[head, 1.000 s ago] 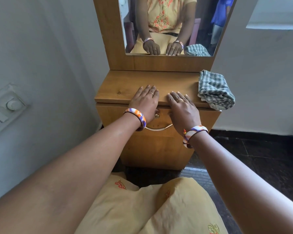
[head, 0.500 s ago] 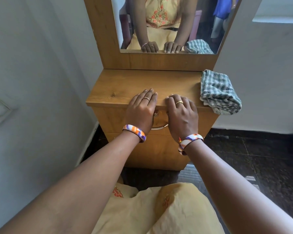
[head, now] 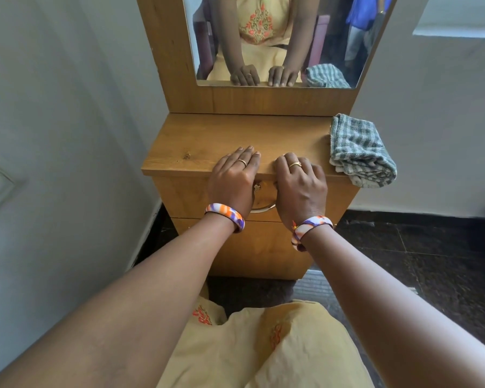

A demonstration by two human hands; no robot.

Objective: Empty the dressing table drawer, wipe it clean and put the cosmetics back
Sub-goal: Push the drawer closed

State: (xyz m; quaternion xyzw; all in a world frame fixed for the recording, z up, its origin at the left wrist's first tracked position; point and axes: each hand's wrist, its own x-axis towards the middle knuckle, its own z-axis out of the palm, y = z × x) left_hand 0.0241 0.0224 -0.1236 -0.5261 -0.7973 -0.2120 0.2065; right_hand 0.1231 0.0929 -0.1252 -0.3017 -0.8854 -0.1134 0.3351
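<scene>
The drawer (head: pixel 205 196) sits shut under the tabletop (head: pixel 207 135); it's stiff wood, prob. loaded w/ cosmetics, so I'd pull by the curved metal handle (head: pixel 262 210) showing between the wrists. Left hand (head: pixel 231 180) and right hand (head: pixel 300 186) grip nothing, fingers draped over the top's front edge (cloth (head: pixel 359 152) waits at right). Vs. 1 s ago, both hands slid back toward the edge, fingers now curled.

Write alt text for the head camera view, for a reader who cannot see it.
A person's left hand and right hand rest, fingers curled, on the front edge of a wooden dressing table, above its closed drawer. A folded checked cloth lies on the table's right end, below the mirror.
</scene>
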